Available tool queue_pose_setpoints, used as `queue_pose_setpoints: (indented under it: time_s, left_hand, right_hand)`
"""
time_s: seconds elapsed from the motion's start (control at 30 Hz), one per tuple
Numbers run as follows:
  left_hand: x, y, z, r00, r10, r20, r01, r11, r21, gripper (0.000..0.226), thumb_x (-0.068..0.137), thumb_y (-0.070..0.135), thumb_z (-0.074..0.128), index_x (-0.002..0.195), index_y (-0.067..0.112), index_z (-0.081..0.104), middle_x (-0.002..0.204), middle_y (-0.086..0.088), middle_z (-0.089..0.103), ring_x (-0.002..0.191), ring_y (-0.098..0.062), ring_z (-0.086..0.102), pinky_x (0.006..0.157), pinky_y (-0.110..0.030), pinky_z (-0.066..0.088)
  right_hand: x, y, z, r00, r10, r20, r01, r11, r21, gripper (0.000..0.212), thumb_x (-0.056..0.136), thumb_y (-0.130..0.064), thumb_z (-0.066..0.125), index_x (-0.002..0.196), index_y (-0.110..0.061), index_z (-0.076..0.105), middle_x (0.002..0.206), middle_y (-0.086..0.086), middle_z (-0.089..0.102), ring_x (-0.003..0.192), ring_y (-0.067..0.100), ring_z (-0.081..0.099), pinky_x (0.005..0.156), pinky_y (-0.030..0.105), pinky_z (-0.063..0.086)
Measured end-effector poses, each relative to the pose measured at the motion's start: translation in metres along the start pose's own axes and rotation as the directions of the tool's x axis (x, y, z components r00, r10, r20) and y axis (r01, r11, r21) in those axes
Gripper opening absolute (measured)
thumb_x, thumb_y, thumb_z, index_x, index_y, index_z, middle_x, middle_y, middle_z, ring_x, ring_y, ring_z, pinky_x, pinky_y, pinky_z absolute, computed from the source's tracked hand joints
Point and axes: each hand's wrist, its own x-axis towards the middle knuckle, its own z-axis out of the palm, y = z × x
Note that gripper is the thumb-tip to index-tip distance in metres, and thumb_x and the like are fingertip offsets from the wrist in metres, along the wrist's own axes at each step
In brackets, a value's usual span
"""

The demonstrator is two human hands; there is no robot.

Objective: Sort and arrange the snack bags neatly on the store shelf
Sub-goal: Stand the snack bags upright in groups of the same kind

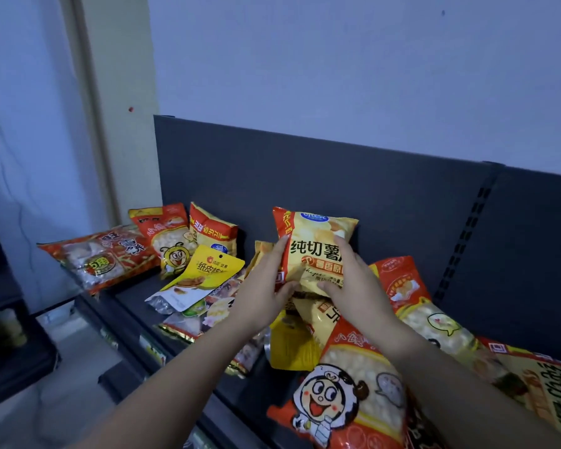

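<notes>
The dark shelf [133, 299] stood against a pale wall [337, 76], and its grey back panel [305, 176] rose behind the goods. At the left end a flat red bag [101, 254] lay on the shelf. Beside it a bee bag [169, 244] and an upside-down chip bag [212, 234] leaned on the back panel. In front of them a yellow pouch [208, 270] rested tilted on a loose pile of clear and gold-edged packets [188, 322].

Directly under the hands lay a yellow bag [289, 351], partly covered by a large red bag with a cartoon child [344, 387]. Behind the right arm another red bag [412, 293] lay against the panel, and at the far right edge one more chip bag [551, 387] was partly cut off. These heaps crowded the middle and right of the shelf.

The held chip bag [318, 244] was upright above the pile, in front of the back panel. It was puffy and yellow, with a red corner at top left, a blue oval logo and big dark characters. The left hand [266, 280] gripped its left side and the right hand [353, 280] its right side, fingers curled under the lower edge.
</notes>
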Motion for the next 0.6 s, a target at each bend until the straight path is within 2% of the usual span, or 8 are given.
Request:
queue_pose_setpoints:
  time_s: [0.2, 0.37, 0.53, 0.6]
  left_hand:
    - [0.029, -0.003, -0.024, 0.995, 0.097, -0.020, -0.095, 0.993, 0.076, 0.076, 0.091, 0.023, 0.060, 0.149, 0.033, 0.012, 0.138, 0.003, 0.043, 0.117, -0.017, 0.051, 0.091, -0.038, 0.047]
    - [0.058, -0.040, -0.070, 0.990, 0.119, -0.076, -0.115, 0.992, 0.060, 0.075, 0.090, 0.022, 0.061, 0.149, 0.032, 0.016, 0.139, 0.002, 0.044, 0.117, -0.015, 0.049, 0.089, -0.035, 0.046]
    - [0.058, -0.119, -0.100, 0.999, 0.043, -0.001, -0.043, 0.998, -0.050, 0.074, 0.090, 0.025, 0.060, 0.150, 0.031, 0.017, 0.142, 0.007, 0.043, 0.125, -0.011, 0.045, 0.096, -0.039, 0.046]
    - [0.052, -0.156, -0.105, 0.999, -0.001, 0.040, 0.002, 0.999, -0.042, 0.072, 0.091, 0.026, 0.060, 0.150, 0.029, 0.018, 0.144, 0.007, 0.041, 0.128, -0.013, 0.043, 0.099, -0.039, 0.044]
  right_hand:
    - [0.019, -0.012, -0.002, 0.999, -0.007, -0.050, 0.011, 0.997, 0.078, 0.083, 0.085, -0.027, 0.068, 0.148, -0.026, 0.014, 0.128, 0.002, 0.051, 0.114, 0.020, 0.053, 0.089, 0.038, 0.050]
    - [0.057, -0.062, 0.014, 0.996, -0.049, -0.072, 0.055, 0.995, 0.087, 0.084, 0.084, -0.026, 0.069, 0.148, -0.025, 0.015, 0.129, 0.002, 0.050, 0.116, 0.020, 0.052, 0.093, 0.036, 0.047]
    - [0.092, -0.113, 0.067, 0.998, 0.000, 0.060, -0.001, 1.000, 0.006, 0.084, 0.083, -0.029, 0.070, 0.148, -0.024, 0.016, 0.129, 0.003, 0.050, 0.115, 0.025, 0.053, 0.093, 0.040, 0.047]
    - [0.098, -0.126, 0.102, 0.992, 0.037, 0.118, -0.025, 0.995, -0.097, 0.082, 0.085, -0.035, 0.067, 0.147, -0.024, 0.015, 0.127, 0.003, 0.053, 0.116, 0.027, 0.052, 0.096, 0.044, 0.042]
